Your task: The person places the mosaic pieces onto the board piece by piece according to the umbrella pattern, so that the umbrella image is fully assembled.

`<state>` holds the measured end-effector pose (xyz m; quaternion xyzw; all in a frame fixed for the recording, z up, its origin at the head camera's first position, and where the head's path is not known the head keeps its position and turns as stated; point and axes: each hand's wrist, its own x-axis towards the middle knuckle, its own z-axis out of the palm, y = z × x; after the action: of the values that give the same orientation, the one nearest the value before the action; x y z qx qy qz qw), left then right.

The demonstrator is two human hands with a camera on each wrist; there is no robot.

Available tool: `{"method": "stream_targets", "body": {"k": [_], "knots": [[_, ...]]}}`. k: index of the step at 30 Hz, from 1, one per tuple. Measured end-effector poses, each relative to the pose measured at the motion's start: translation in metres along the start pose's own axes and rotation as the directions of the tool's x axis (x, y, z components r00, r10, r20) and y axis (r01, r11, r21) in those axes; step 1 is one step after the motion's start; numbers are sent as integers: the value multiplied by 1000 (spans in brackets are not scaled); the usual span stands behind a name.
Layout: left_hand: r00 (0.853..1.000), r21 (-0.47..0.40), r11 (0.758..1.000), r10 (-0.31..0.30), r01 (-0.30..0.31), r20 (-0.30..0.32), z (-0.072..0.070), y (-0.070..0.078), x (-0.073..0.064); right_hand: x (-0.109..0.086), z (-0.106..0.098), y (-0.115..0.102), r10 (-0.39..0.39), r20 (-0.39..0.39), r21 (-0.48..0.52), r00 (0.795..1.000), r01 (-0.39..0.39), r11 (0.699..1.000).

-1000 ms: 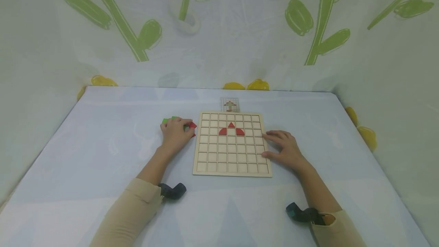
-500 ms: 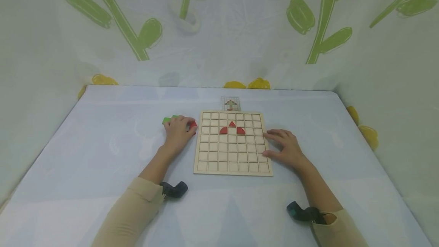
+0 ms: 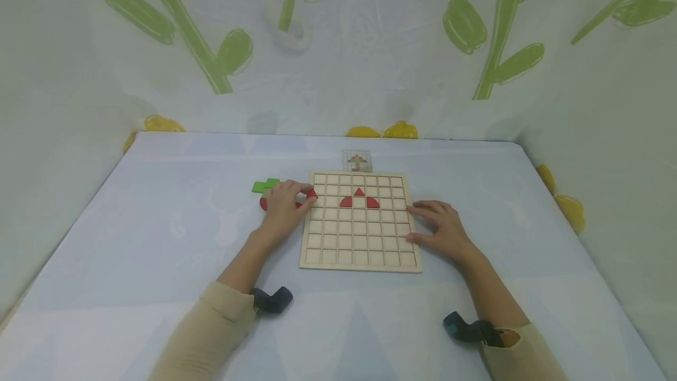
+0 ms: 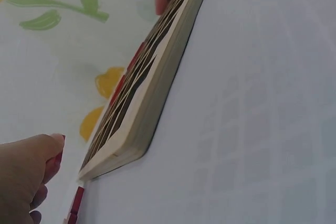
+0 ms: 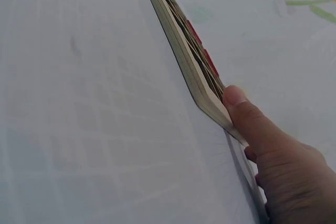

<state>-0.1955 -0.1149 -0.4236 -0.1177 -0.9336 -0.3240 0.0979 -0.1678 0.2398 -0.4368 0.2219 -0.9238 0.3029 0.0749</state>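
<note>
Between thumb and fingertips, my left hand (image 3: 284, 209) pinches a small red piece (image 3: 311, 193) at the upper left edge of a wooden grid board (image 3: 359, 244). The left wrist view shows the red piece (image 4: 60, 154) held up above the table; its shape is partly hidden by the fingers. A red triangle (image 3: 359, 191) and two red quarter-round pieces (image 3: 345, 201) sit in the board's upper squares. My right hand (image 3: 440, 231) rests at the board's right edge, fingers extended; in the right wrist view the thumb (image 5: 236, 96) touches the rim.
Left of the board, green pieces (image 3: 265, 186) and a red piece (image 3: 263, 204) lie on the white table, partly behind my left hand. A small card (image 3: 357, 161) with a printed grid picture lies just beyond the board's far edge. A leaf-patterned wall rises behind.
My left hand has moved right from the loose pieces to the board's edge, carrying a red piece. More green and red pieces now show behind it. My right hand has stayed put.
</note>
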Motion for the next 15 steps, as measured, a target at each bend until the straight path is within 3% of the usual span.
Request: {"method": "stream_targets", "body": {"k": [9,15], "knots": [[998,-22,999,38,-37,40,3,11,-4,-1,2,3,-5,-10,-4,1000,5,1000],[996,8,998,56,-56,73,7,13,-5,-1,2,2,-5,-9,6,1000,5,1000]]}}
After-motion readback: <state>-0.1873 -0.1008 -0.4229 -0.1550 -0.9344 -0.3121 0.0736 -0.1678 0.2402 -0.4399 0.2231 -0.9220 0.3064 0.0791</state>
